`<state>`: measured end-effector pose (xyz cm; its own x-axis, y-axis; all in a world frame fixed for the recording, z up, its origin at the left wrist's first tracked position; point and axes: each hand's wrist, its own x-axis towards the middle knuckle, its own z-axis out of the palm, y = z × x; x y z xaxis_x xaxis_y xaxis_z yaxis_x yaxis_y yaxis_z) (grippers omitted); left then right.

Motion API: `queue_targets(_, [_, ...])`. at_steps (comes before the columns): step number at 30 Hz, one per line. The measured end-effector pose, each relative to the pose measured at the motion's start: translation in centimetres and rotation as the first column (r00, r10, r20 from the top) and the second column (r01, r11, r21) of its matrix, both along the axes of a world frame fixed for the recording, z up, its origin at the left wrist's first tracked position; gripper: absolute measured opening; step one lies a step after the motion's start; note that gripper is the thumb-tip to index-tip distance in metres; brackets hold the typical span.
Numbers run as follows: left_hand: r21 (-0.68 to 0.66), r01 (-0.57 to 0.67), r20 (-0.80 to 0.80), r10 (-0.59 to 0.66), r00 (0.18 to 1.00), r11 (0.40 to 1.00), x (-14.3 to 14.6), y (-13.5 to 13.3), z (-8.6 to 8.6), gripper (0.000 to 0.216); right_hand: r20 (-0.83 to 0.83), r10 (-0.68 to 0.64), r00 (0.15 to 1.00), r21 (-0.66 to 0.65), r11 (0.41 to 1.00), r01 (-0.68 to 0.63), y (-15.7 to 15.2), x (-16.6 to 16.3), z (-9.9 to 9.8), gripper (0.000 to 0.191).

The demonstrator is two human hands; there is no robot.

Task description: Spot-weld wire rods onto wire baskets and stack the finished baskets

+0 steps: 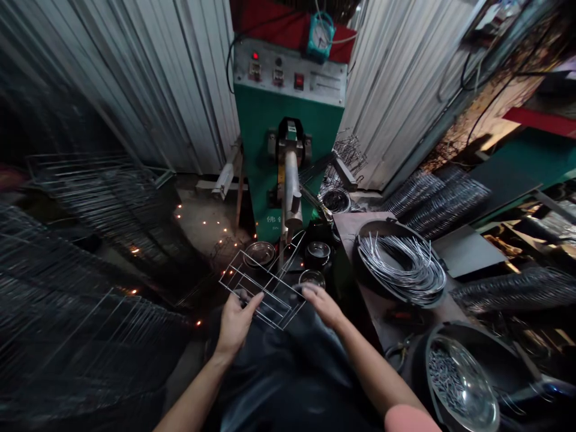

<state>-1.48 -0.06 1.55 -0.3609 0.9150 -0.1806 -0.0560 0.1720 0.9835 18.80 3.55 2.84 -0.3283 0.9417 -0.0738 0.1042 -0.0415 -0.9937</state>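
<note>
A wire rack (pixel 265 292) of thin metal rods is held tilted over my lap. My left hand (pixel 237 322) grips its near left side, the thumb lying over the wires. At the right end, my right hand (pixel 321 303) is closed on the rack's edge. The far part of the rack reaches under the metal arm (pixel 291 186) of a green spot welding machine (pixel 256 144). Whether the rack touches the electrode I cannot tell. Sparks glow on the floor and racks to the left.
Stacks of wire racks (pixel 103 204) stand at my left. On my right, a bench (pixel 355 237) carries a pan (pixel 360 264) with wire rings (pixel 405 270) and a bowl (pixel 488 384) of small metal pieces. Metal bowls (pixel 318 251) stand below the welding arm. A teal clock (pixel 321 36) hangs above.
</note>
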Motion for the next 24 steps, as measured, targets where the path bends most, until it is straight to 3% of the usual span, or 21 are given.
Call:
queue_targets(4, [0.030, -0.008, 0.017, 0.007, 1.000, 1.000, 0.4, -0.3, 0.2, 0.042, 0.089, -0.027, 0.996, 0.056, 0.998, 0.023, -3.3, -0.2, -0.3, 0.030])
queue_targets(12, [-0.008, 0.005, 0.041, -0.004, 0.999, 1.000, 1.0, -0.6, 0.2, 0.049, 0.186, -0.109, 0.977, 0.230, 0.971, 0.064, -3.0, -1.1, 0.5, 0.030])
queue_targets(14, [-0.027, 0.045, -0.009, -0.045, 0.999, 0.999, 0.1, -0.9, 0.4, 0.051, 0.189, -0.144, 0.971, 0.267, 0.959, 0.090, -3.3, -1.2, 0.5, 0.029])
queue_targets(16, [-0.065, 0.076, -0.202, -0.088, 0.975, 0.995, -1.4, -1.4, 1.2, 0.047, 0.187, -0.182, 0.965, 0.287, 0.950, 0.124, -3.7, -1.6, 0.3, 0.029])
queue_targets(18, [-0.038, 0.024, -0.514, -0.040, 0.857, 0.999, -2.8, -1.7, 2.7, 0.041, 0.194, -0.205, 0.959, 0.299, 0.944, 0.141, -4.0, -2.2, -0.1, 0.028])
queue_targets(20, [0.101, -0.012, -0.768, 0.086, 0.635, 0.995, -3.2, -1.5, 4.8, 0.037, 0.207, -0.201, 0.957, 0.306, 0.943, 0.131, -4.3, -2.8, -0.6, 0.028])
queue_targets(22, [0.199, 0.099, -0.883, 0.135, 0.449, 0.975, -2.2, -0.5, 6.7, 0.038, 0.215, -0.188, 0.958, 0.315, 0.942, 0.114, -4.5, -3.4, -1.0, 0.027])
queue_targets(24, [0.184, 0.240, -0.943, 0.103, 0.316, 0.953, -0.2, 1.4, 8.0, 0.040, 0.215, -0.182, 0.960, 0.326, 0.940, 0.105, -4.8, -3.9, -1.2, 0.027])
